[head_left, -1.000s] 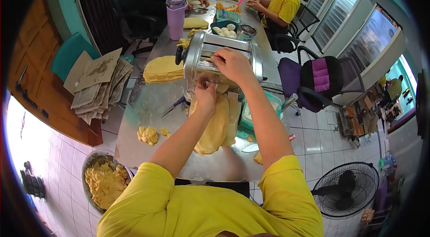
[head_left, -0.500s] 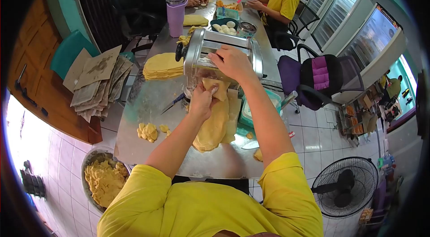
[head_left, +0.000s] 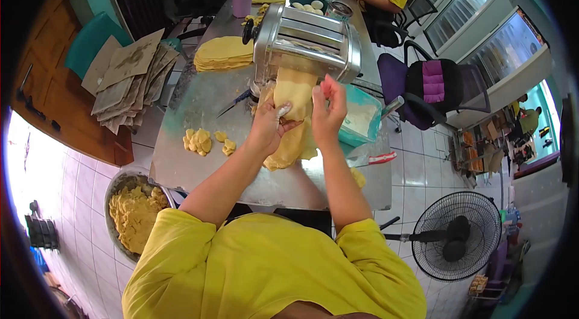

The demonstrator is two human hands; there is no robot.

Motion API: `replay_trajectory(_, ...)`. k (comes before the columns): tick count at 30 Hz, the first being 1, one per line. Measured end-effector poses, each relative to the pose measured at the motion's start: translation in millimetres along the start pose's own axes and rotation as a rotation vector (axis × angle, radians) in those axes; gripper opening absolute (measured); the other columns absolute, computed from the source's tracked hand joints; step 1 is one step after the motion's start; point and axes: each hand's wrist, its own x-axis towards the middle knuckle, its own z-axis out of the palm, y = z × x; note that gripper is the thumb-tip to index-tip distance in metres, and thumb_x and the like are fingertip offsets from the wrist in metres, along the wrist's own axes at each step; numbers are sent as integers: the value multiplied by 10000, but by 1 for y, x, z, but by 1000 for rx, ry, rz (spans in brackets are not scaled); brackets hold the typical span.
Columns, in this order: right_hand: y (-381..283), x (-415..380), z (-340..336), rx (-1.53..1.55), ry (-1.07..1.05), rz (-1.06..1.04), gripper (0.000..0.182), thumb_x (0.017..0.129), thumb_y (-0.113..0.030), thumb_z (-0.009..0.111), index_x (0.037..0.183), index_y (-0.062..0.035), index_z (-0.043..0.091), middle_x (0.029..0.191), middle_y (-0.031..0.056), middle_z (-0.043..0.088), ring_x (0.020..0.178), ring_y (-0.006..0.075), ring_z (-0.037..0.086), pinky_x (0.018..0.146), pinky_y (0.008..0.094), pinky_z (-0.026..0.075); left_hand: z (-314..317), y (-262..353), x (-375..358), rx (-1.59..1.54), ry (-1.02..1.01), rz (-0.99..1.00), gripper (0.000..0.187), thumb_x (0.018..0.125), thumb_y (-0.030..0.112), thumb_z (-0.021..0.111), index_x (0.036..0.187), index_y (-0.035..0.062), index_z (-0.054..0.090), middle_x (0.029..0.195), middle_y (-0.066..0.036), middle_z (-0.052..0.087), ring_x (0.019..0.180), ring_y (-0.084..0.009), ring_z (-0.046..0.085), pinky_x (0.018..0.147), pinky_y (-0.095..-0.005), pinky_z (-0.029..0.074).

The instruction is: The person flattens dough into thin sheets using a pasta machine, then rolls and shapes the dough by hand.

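A pale yellow sheet of dough (head_left: 293, 85) hangs from the front of a silver pasta machine (head_left: 310, 34) on the metal table. My left hand (head_left: 265, 126) grips the sheet's lower end, its fingers wrapped under the dough and white powder on the thumb. Just right of the sheet, my right hand (head_left: 329, 113) is raised with fingers loosely bent and apart, and nothing shows in it. Beneath my hands lie long flattened dough sheets (head_left: 282, 155), partly hidden. A teal container of white powder (head_left: 364, 115) stands beyond my right hand.
Left on the table are stacked dough sheets (head_left: 223, 55), a dark-handled pointed tool (head_left: 235, 104) and dough lumps (head_left: 198, 142). A red-and-white handle (head_left: 382, 158) lies at right. A bowl of dough (head_left: 136, 216) sits low left, a fan (head_left: 457, 236) right. People work at the far end.
My right hand has come off the top of the machine and down beside the dough. More of the sheet now hangs out, and my left hand is lower with its end.
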Motion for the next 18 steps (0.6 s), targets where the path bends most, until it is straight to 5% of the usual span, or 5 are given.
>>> replay_trajectory(2,-8,-26,2,529,131,705,329,868,-119,591,1160,15,519,922,58,592,800,154,563,769,259,452,1,-3,-6,11,-11,0,247,905,70,497,1148,39,474,1070,-94,594,888,-197,634,741,-322,566)
replay_trajectory(3,-7,-29,-1,527,142,711,329,868,-119,591,1160,15,519,922,58,592,800,154,563,769,259,452,1,-4,-9,18,-22,12,243,903,69,502,1142,33,475,1068,-94,595,887,-198,634,745,-315,565)
replay_trajectory(6,-11,-31,-6,1159,17,1226,343,833,-111,621,1137,7,515,1000,81,605,885,160,594,787,263,474,1,-9,-15,68,-10,50,245,900,61,506,1140,27,473,1051,-93,602,870,-186,633,721,-299,569)
replay_trajectory(12,-10,-57,-7,562,-175,1045,265,799,-77,640,1032,-2,537,899,71,630,745,120,608,612,235,495,-23,-27,-25,552,124,195,286,899,41,505,1176,-4,445,1034,-102,597,816,-144,617,600,-250,553)
replay_trajectory(18,-17,-96,-10,404,-193,940,321,825,-20,589,1117,24,462,941,109,606,790,140,589,712,259,476,-41,-47,-47,682,188,225,461,880,62,531,1290,-7,334,928,-110,605,726,-139,602,534,-251,507)
